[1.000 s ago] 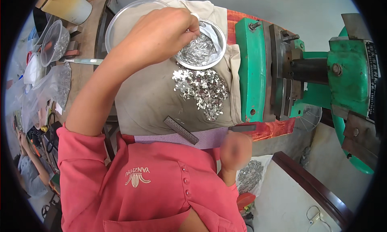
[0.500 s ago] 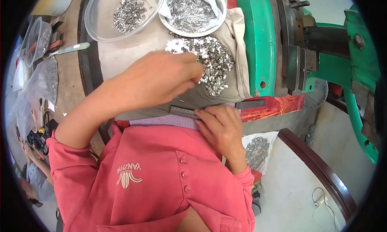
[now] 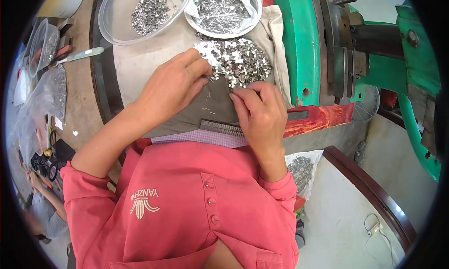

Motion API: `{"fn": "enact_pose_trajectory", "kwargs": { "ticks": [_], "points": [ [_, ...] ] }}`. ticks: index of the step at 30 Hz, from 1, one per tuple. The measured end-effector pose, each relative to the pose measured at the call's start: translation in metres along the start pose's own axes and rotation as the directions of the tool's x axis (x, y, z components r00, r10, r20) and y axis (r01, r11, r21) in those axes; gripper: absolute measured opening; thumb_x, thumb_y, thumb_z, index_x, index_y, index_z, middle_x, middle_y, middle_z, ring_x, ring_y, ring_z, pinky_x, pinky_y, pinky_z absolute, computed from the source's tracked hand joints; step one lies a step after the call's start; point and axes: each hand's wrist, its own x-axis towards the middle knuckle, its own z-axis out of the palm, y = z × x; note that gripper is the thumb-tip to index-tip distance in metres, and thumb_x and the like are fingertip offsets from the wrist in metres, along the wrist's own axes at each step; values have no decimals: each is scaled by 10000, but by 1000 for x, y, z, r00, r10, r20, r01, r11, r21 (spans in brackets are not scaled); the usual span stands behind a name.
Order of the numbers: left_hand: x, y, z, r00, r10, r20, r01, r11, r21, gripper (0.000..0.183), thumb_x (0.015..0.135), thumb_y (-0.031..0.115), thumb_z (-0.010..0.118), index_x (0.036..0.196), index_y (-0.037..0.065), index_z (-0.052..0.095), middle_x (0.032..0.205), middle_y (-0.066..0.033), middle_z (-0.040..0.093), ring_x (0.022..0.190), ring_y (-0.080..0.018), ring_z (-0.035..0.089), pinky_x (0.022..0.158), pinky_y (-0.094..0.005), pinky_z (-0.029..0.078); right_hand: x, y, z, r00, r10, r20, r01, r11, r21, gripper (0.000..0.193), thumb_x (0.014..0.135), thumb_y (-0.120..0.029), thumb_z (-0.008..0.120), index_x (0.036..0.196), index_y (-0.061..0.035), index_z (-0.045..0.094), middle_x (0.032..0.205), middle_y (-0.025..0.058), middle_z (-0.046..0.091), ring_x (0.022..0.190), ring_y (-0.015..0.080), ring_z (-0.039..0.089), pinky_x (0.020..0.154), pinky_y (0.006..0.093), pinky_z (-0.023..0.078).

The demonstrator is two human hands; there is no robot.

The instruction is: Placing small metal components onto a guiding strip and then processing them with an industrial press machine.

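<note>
A pile of small shiny metal pieces [image 3: 245, 58] lies on the dark cloth [image 3: 177, 117]. My left hand [image 3: 180, 77] is at the pile's left edge, its thumb and fingers pinched together; whatever is between them is too small to make out. At the near edge of the pile is my right hand [image 3: 262, 105], thumb and forefinger closed near the metal bits, their tips partly hidden. Close to my body, left of the right wrist, rests a dark slotted metal bar [image 3: 220, 127]. A few thin pins [image 3: 210, 112] are scattered on the cloth beyond it.
Beyond the pile stand a white bowl of metal pins [image 3: 222, 12] and a clear tub of metal pieces [image 3: 152, 14]. A green machine [image 3: 297, 49] borders the right side. Plastic bags [image 3: 39, 107] and a pale-handled tool [image 3: 82, 56] lie left; another person's arm [image 3: 49, 196] shows far left.
My right hand has let go of the slotted bar and moved forward to the pile's near edge. My left hand has drawn back leftward from over the pile.
</note>
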Motion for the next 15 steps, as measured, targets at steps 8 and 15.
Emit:
{"fn": "enact_pose_trajectory", "kwargs": {
  "ticks": [8, 15],
  "points": [
    [-9, -5, 2, 997, -48, -66, 41, 994, -102, 181, 864, -2, 685, 1028, 20, 614, 970, -120, 581, 787, -303, 634, 691, -374, 508, 7, -5, 5, 999, 38, -17, -38, 999, 6, 135, 740, -81, 791, 848, -76, 710, 1010, 54, 612, 929, 291, 553, 781, 409, 435],
    [-3, -2, 7, 997, 1, -83, 1, 1000, 26, 129, 852, 31, 708, 947, 18, 622, 911, -105, 572, 735, -288, 626, 651, -380, 493, -8, -13, -4, 994, -92, -51, 99, 984, 145, 237, 658, -24, 801, 850, -92, 680, 1070, 55, 624, 1048, 305, 565, 892, 409, 433]
  ]
}}
